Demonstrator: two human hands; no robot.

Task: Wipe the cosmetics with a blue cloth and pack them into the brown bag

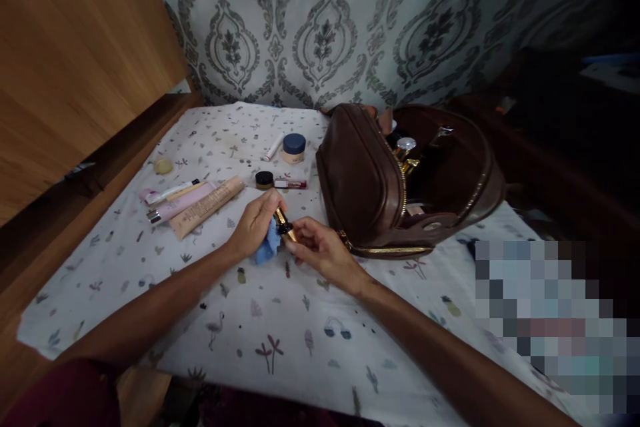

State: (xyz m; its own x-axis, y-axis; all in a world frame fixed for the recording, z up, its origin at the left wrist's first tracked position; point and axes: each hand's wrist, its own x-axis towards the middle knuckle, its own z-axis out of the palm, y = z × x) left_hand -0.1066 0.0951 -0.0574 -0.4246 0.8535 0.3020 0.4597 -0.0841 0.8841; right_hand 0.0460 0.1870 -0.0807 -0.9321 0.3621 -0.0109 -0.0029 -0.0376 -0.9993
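Observation:
Just left of the brown leather bag (357, 160), my two hands meet over a small gold-and-black cosmetic tube (285, 225). My left hand (256, 223) is closed around its upper end, with a crumpled blue cloth (268, 243) bunched under the palm. The fingers of my right hand (325, 250) pinch the lower gold end. Whether the tube is a lipstick or a small bottle I cannot tell. The bag's zip gapes, and a silver-capped container (405, 145) and a gold item (410, 165) stick up inside it.
Several cosmetic tubes (207, 207) lie together at the left. Behind my hands are a blue-lidded jar (293, 148), a white tube (273, 147), a black-lidded jar (264, 179) and a red lip tube (291, 184). A yellowish round item (163, 166) sits farther left. A blurred patch (550, 320) covers the right side.

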